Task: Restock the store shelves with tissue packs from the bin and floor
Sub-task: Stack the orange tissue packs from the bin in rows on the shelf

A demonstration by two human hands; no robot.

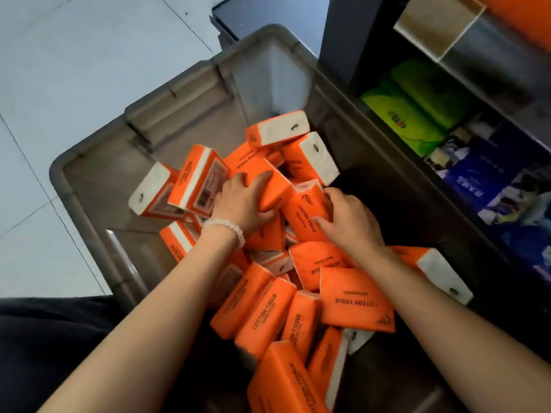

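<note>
A grey plastic bin (179, 93) on the floor holds several orange tissue packs marked COTTON TISSUE, piled loosely. My left hand (241, 204), with a white bead bracelet at the wrist, grips one orange pack (268, 180) near the middle of the pile, fingers over its top and thumb underneath. My right hand (348, 222) grips a neighbouring orange pack (307, 216), its thumb across the front face. Both forearms reach down into the bin from the lower edge of the view.
To the right stands a dark shelf unit (372, 40) with green packs (417, 114) and blue packs (492, 186) on its low level. Pale floor tiles (74, 70) lie to the left of the bin. My dark trouser leg (44, 338) is at the lower left.
</note>
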